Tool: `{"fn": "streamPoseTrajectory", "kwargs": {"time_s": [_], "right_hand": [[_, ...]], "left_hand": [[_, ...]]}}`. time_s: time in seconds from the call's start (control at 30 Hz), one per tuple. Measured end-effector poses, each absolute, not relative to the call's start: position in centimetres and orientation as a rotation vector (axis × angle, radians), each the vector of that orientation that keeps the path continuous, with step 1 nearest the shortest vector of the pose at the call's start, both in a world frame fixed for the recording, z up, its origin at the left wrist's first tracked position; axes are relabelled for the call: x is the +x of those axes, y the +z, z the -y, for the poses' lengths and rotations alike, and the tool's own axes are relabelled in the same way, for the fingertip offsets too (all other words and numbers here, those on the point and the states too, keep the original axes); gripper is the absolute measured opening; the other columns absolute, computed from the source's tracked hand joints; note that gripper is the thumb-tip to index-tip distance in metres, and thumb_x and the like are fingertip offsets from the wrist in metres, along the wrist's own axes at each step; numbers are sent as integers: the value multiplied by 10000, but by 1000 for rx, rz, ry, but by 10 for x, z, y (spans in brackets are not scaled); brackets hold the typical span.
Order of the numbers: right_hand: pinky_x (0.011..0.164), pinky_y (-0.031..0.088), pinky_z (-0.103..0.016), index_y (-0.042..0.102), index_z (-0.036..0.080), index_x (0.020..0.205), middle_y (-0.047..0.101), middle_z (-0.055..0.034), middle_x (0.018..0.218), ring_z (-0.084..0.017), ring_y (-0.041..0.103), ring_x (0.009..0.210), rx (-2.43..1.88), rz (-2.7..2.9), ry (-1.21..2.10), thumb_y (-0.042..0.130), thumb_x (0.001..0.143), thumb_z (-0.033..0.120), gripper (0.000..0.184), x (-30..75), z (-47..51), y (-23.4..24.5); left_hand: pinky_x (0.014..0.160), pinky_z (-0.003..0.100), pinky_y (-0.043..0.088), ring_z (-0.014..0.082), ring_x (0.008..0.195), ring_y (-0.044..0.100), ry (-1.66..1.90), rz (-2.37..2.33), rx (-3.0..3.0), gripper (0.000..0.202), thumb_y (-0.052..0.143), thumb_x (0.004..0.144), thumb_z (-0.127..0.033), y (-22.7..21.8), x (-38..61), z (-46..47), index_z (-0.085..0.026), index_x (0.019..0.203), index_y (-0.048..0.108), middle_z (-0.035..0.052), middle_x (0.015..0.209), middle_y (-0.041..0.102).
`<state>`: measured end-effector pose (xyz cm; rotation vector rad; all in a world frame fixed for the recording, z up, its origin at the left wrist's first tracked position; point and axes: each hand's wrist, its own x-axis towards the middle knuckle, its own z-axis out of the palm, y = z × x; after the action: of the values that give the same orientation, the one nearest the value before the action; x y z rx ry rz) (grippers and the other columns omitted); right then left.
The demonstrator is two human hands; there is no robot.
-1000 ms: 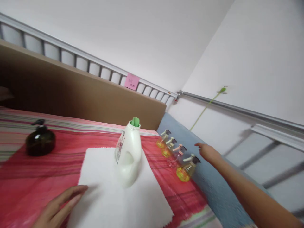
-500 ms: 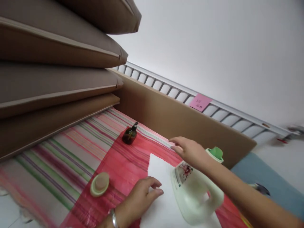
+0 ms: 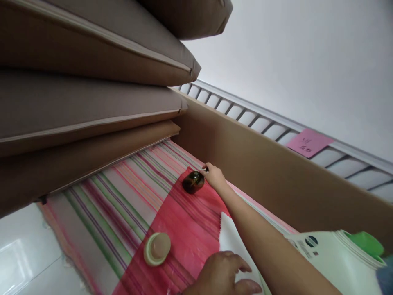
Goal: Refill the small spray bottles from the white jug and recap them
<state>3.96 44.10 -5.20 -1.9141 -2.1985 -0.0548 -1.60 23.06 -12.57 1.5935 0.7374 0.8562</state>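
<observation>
My right hand [image 3: 215,177] reaches far across the striped cloth [image 3: 123,205] and closes on the pump top of a small dark brown bottle [image 3: 193,182] near the cardboard board. My left hand [image 3: 222,273] rests low in view, fingers spread, on the edge of a white cloth [image 3: 229,241] that lies on the red part of the cover. A large white detergent bottle [image 3: 325,256] with a green spout [image 3: 365,241] stands at the lower right, beside my right forearm. A pale green round cap [image 3: 157,248] lies on the cover left of my left hand.
Stacked brown cushions [image 3: 92,90] tower at the left. A brown cardboard board [image 3: 270,180] lines the back, with a white railing and a pink sticky note [image 3: 308,142] behind it. White floor [image 3: 27,262] shows at the lower left.
My right hand went from the row of small bottles at the right, over the detergent bottle, to the dark brown bottle. The view swung left. My left hand stayed on the white cloth.
</observation>
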Motion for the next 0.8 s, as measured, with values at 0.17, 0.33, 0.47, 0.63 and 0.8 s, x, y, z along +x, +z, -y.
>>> {"fn": "streamPoseTrajectory", "kwargs": {"time_s": [0.17, 0.33, 0.47, 0.63, 0.8], "right_hand": [[686, 438, -304, 604, 189, 841, 642, -25, 820, -159, 584, 769, -1951, 2134, -113, 485, 869, 276, 149, 60, -413, -42], [618, 377, -270, 593, 242, 760, 667, -11, 777, -175, 587, 727, -1986, 2104, -87, 485, 805, 257, 118, 102, -339, -12], [622, 407, -282, 579, 249, 758, 668, 6, 711, -182, 601, 671, -2013, 2043, 14, 470, 795, 310, 130, 128, -269, -1], [690, 440, -314, 565, 253, 758, 674, -16, 781, -208, 619, 766, -1990, 1968, 102, 444, 806, 343, 158, 129, -203, -9], [746, 482, -352, 553, 251, 992, 654, -32, 864, -221, 629, 813, -1853, 1563, 368, 544, 758, 394, 274, 131, -169, -36]], "left_hand": [[889, 349, 452, 242, 978, 607, 937, -759, 1569, 318, 646, 761, -377, -125, -15, -231, -213, 1033, 662, 77, 1035, 682], [1009, 378, 382, 236, 1141, 511, 1326, -874, 1517, 381, 563, 806, -243, -120, -17, -230, -211, 1184, 536, 87, 1215, 584], [1078, 467, 274, 279, 1277, 368, 1435, -1016, 1564, 690, 691, 702, -261, -122, -16, -230, -217, 1316, 378, 96, 1357, 458], [1039, 504, 294, 328, 1243, 398, 1183, -1016, 1760, 1016, 849, 474, -372, -135, -8, -220, -230, 1343, 341, 115, 1340, 471], [972, 475, 365, 307, 1142, 473, 1088, -1011, 1890, 877, 802, 531, -357, -144, -2, -205, -207, 1293, 396, 118, 1239, 531]]}}
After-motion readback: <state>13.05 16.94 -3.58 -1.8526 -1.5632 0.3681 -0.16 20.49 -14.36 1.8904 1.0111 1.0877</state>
